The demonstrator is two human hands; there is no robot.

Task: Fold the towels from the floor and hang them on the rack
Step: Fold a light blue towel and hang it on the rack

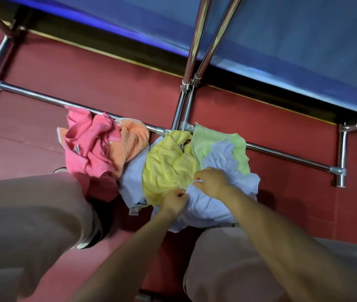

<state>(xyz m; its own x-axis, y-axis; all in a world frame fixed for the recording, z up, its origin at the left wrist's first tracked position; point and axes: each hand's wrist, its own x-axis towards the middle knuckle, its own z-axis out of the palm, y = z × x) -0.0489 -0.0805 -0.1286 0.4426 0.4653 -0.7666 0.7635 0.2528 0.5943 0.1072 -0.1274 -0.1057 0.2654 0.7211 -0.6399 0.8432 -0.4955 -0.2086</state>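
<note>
Down on the red floor [42, 138], a heap of crumpled towels lies against the chrome tube rack [282, 154]. Both hands are in the pile: the left hand [173, 200] has its fingers curled, pinching the edge of the pale lavender-blue towel [205, 205], and the right hand [213, 180] grips the same cloth just beside it. The yellow towel [168, 166] sits touching that one, the light green towel [216, 142] behind, the orange terry towel [132, 144] and pink towel [88, 144] off to the left.
</note>
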